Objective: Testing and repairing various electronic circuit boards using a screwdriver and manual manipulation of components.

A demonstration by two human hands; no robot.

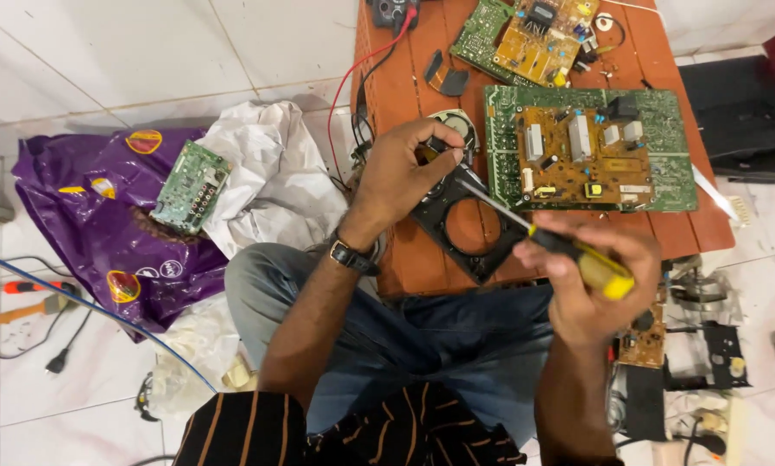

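- Head view: left hand (400,173) clenches a black plastic frame (465,220) at the orange counter (405,95) edge, by a round speaker (456,125).
- Right hand (595,280) fingers grip a yellow-handled screwdriver (569,250), tip on the frame.
- Judging by this, unscrewing is midway; 2 circuit boards (590,147) lie apart.

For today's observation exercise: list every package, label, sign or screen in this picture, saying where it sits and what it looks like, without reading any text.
Purple plastic bag: crumpled on the floor at left, glossy, with round yellow-and-red emblems and small white ones.
White plastic bag: crumpled, between the purple bag and the wooden table, plain.
Green circuit board: lies on the purple bag.
No screens or signs show.
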